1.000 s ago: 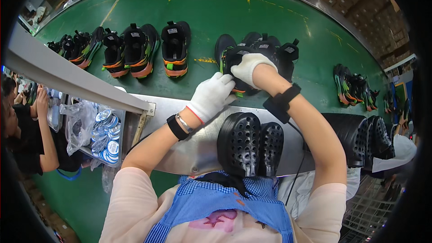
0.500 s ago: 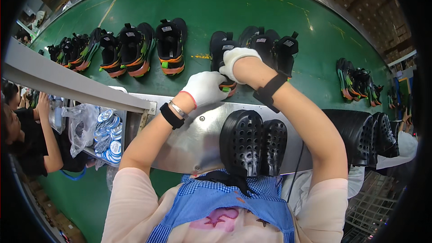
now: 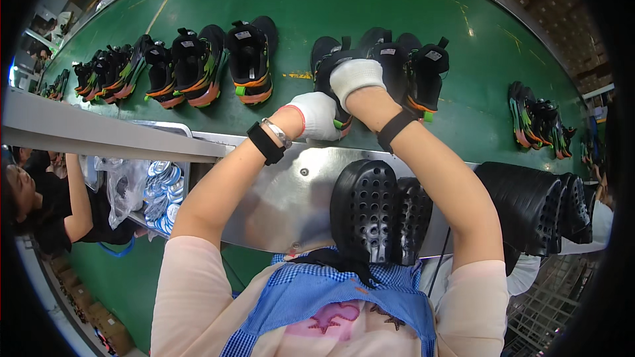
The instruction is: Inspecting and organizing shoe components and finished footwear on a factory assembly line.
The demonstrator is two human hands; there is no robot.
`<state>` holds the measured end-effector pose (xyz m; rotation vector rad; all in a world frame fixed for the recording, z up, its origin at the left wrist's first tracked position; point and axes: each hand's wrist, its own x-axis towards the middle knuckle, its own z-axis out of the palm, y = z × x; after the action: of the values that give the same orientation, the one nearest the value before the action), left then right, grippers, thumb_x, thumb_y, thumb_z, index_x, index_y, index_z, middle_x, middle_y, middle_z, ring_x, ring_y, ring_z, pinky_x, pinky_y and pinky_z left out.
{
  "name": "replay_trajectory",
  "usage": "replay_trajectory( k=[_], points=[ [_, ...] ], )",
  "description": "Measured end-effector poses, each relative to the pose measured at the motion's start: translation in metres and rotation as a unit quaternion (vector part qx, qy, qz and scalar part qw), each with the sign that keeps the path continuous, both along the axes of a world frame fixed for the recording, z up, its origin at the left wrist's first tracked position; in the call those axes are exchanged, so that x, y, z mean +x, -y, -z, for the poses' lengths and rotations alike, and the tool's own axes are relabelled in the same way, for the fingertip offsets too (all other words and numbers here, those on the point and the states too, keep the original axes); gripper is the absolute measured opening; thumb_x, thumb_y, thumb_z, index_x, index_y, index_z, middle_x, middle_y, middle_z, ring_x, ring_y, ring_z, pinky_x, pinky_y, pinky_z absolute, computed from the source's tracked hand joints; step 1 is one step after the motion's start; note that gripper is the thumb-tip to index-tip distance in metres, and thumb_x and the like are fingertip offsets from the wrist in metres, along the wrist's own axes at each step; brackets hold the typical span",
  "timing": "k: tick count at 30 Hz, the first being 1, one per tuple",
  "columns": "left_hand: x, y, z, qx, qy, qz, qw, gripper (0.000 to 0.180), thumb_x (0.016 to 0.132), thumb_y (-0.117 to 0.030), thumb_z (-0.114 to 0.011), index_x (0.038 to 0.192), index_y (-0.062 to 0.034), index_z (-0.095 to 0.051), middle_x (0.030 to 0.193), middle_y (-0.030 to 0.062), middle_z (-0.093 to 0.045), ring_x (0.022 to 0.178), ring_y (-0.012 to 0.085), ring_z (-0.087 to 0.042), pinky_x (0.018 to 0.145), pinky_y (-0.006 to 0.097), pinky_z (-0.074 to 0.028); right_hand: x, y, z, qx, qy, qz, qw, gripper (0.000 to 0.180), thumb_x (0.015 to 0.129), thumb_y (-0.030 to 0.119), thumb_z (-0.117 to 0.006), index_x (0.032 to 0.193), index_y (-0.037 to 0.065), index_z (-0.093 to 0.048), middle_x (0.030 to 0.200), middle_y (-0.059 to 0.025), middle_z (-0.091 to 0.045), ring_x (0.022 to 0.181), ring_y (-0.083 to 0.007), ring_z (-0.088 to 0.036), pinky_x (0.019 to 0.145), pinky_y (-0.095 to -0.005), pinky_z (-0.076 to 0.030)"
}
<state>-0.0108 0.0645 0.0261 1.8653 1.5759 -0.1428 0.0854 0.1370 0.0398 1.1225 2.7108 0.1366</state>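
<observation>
A black sneaker [image 3: 325,51] with an orange and green heel stands on the green work surface, its heel toward me. Wearing a white glove, my left hand [image 3: 320,116] is closed around the left side of its heel. Over the shoe's opening, my right hand [image 3: 356,82], also gloved, curls down onto it; its fingertips are hidden. Right beside this shoe stand more sneakers, the nearest one [image 3: 426,76] to my right arm showing its green heel tab. Closer to me lies a pair of black, shoe-shaped pieces with round holes [image 3: 368,211].
A metal plate [image 3: 271,208] edges the green surface [image 3: 291,0]. More sneakers [image 3: 250,59] line up at left, others [image 3: 539,119] at right. Stacked black perforated pieces [image 3: 519,205] lie right. A tray [image 3: 187,185] holds round blue-white items. A person [image 3: 56,198] sits at left.
My right hand has come down and turned over the shoe's opening, hiding its fingers. My left hand has shifted slightly right along the heel. The view has tilted a little.
</observation>
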Motion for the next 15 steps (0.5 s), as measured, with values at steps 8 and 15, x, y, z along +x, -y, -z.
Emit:
replay_trajectory(
  k=[8, 15],
  points=[
    [-0.004, 0.002, 0.014, 0.015, 0.039, -0.02, 0.999, 0.046, 0.079, -0.05, -0.064, 0.091, -0.0061, -0.072, 0.08, 0.0189, -0.068, 0.075, 0.0356, -0.064, 0.073, 0.039, -0.051, -0.007, 0.0, -0.005, -0.069, 0.006, 0.022, 0.997, 0.031, 0.082, 0.035, -0.064, 0.098, 0.01, -0.074, 0.103, -0.0145, -0.07, 0.096, -0.0303, -0.068, 0.079, -0.0415, -0.054],
    [0.018, 0.0, -0.006, -0.011, -0.044, -0.022, 0.999, 0.045, 0.08, -0.046, -0.064, 0.081, -0.0018, -0.07, 0.063, 0.0107, -0.067, 0.058, 0.019, -0.068, 0.066, 0.03, -0.055, 0.005, -0.006, -0.01, -0.125, -0.028, 0.025, 0.991, 0.037, 0.084, 0.04, -0.062, 0.101, 0.009, -0.072, 0.104, -0.0155, -0.069, 0.096, -0.0322, -0.067, 0.08, -0.0415, -0.053]
  ],
)
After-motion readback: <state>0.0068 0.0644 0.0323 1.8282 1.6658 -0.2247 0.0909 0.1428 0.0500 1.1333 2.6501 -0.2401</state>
